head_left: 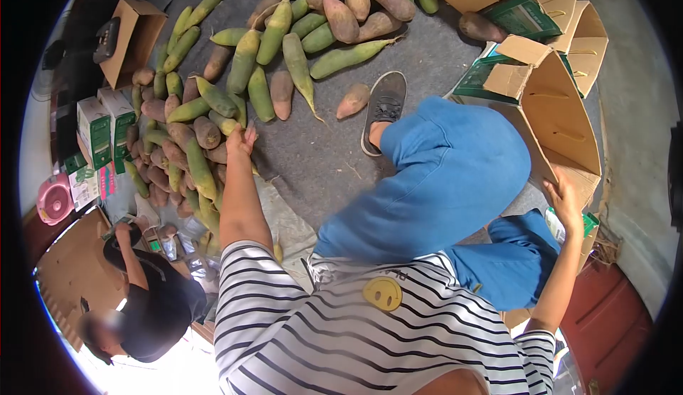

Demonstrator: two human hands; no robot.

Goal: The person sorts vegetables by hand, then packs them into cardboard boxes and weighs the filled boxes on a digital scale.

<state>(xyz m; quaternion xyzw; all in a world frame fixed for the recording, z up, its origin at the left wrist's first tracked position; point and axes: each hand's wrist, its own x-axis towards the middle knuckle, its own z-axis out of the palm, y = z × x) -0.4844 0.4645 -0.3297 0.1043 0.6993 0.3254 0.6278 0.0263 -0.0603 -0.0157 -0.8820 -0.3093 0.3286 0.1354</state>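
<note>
My left hand (242,140) reaches out to the edge of a large heap of vegetables, its fingers apart. Right at its fingertips is the end of a green radish (223,123). More long green radishes (201,169) and stout reddish-brown roots (206,132) lie around it. On the other side, my right hand (565,197) grips the near edge of an open cardboard box (558,121) with a green printed side. That box stands beside my bent knee, its flaps folded out.
More open boxes (587,50) stand at the upper right. A single root (353,101) lies on the dark floor sheet (306,160) by my shoe. Another person (153,299) sits at the lower left near a pink fan (55,199). An upright carton (131,43) stands upper left.
</note>
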